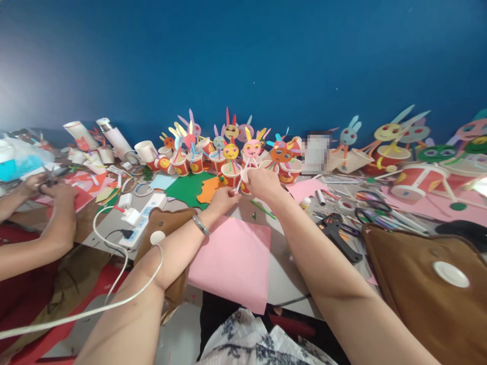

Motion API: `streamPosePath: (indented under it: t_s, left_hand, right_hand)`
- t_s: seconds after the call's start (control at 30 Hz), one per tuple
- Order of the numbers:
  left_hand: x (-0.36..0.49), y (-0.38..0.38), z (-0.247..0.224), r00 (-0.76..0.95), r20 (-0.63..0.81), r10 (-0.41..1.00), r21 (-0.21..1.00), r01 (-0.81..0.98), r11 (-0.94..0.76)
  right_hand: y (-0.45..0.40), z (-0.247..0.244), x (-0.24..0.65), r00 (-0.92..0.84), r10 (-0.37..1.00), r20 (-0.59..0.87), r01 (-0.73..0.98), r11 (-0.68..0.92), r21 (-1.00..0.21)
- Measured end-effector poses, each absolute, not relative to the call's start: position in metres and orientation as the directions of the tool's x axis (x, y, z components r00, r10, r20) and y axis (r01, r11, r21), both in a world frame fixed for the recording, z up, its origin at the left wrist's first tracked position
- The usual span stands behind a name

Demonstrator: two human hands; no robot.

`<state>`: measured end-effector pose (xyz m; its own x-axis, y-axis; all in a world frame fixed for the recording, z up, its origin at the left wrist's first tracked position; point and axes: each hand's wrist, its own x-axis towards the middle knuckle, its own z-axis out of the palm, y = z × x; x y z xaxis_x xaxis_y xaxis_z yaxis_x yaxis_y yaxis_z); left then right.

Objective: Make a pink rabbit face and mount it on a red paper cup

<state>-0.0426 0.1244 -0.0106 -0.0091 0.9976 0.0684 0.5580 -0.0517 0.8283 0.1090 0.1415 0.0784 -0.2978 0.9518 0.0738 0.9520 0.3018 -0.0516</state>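
Observation:
Both arms reach forward to a paper cup [244,186] that carries a pink rabbit head [252,147] with yellow ears. My right hand [263,183] is closed at the cup's rim, its fingertips partly hidden behind the hand. Low at the cup's left side, my left hand [223,199] pinches the end of a narrow pale strip [238,188]. Just to the left stands another red cup [231,176] with a yellow rabbit head. Under my forearms lies a pink paper sheet [232,253], and a green strip [263,209] rests beyond it.
Several finished rabbit cups [196,162] line the blue wall. Left are a power strip [142,223], a white cable [162,258] and a co-worker's hands [57,190] with scissors. A glue gun [338,235] lies right, near brown cushion-like pads [414,274].

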Motion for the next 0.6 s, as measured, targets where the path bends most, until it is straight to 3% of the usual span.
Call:
streamPosePath:
  t_s: [0.17, 0.6]
  left_hand:
    - [-0.0435, 0.1214, -0.0080, 0.054, 0.063, 0.997, 0.835, 0.544, -0.082]
    - [-0.0413, 0.1214, -0.0047, -0.020, 0.094, 0.995, 0.767, 0.639, -0.059]
  right_hand:
    - [0.1407, 0.0813, 0.1100, -0.290, 0.955, 0.055, 0.954, 0.293, -0.057]
    - [0.1396, 0.0848, 0.1101, -0.279, 0.960, 0.031, 0.959, 0.280, -0.033]
